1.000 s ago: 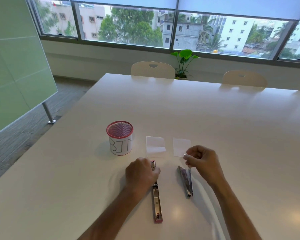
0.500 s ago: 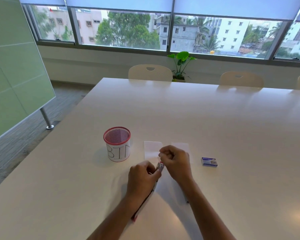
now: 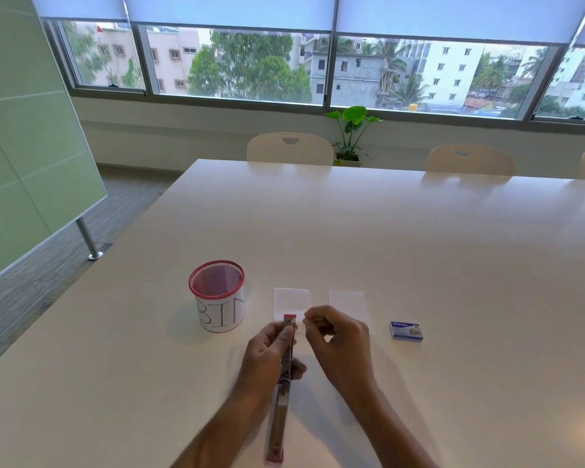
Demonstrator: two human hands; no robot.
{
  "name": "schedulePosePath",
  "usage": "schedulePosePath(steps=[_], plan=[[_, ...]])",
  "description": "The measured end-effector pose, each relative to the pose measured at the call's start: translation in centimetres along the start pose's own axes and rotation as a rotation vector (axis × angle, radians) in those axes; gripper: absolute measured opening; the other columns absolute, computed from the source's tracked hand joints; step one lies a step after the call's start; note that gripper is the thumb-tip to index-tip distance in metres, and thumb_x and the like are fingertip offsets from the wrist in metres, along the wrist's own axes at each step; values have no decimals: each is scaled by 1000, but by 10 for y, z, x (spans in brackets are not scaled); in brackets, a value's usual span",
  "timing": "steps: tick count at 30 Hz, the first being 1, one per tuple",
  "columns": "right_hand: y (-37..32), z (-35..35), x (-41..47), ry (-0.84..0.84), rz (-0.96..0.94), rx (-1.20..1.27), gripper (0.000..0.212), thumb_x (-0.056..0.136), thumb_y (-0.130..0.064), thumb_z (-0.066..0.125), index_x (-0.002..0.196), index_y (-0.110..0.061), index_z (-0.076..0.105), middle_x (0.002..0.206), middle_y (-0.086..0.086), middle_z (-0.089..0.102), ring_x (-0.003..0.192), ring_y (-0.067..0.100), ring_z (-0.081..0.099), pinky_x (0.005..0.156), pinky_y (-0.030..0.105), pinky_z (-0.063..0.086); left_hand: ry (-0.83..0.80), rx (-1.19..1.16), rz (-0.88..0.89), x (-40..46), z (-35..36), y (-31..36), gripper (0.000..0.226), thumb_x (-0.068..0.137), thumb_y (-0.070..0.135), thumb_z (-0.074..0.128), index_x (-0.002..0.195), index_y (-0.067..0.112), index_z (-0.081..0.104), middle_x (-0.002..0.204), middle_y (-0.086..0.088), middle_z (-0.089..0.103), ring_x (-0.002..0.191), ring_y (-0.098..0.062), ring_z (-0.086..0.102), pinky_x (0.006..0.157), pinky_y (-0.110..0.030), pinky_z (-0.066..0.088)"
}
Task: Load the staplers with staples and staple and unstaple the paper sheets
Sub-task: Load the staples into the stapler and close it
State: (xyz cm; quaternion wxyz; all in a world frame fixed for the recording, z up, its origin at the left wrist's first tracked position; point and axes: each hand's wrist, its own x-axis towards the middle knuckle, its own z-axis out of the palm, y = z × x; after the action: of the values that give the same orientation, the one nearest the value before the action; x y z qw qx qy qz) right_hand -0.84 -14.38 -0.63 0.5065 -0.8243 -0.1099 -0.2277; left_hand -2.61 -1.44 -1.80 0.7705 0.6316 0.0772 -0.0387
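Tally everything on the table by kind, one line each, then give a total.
Staplers: 1, the opened pink stapler held by the left hand
Paper sheets: 2
Staple boxes: 1, blue
Mesh bin cups: 1
Total: 5

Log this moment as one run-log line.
left hand: holds opened stapler | right hand: pinched beside its head | staple box: on table, untouched

This is an office meeting room. A long white worktop [image 3: 352,231] has pale chairs [image 3: 289,148] along its far side, a green glass board [image 3: 24,136] stands on the left, and wide windows [image 3: 257,65] with roller blinds [image 3: 230,10] show city buildings.
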Motion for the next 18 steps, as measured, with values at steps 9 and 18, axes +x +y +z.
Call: schedulePosePath(steps=[9, 18], plan=[[-5, 3, 0, 29, 133, 191, 24, 75, -2, 74, 74, -26, 71, 74, -9, 71, 65, 9, 70, 60, 21, 55, -62, 23, 3, -3, 2, 5, 31, 97, 34, 45, 95, 9, 64, 64, -14, 62, 39, -17, 46, 40, -22, 36], [-4, 5, -1, -30, 140, 164, 22, 73, -10, 77, 75, -31, 70, 70, -10, 71, 65, 13, 69, 60, 21, 54, -87, 6, -67, -2, -1, 8, 28, 99, 14, 41, 87, 1, 62, 62, -13, 60, 40, -15, 44, 38, -20, 35]])
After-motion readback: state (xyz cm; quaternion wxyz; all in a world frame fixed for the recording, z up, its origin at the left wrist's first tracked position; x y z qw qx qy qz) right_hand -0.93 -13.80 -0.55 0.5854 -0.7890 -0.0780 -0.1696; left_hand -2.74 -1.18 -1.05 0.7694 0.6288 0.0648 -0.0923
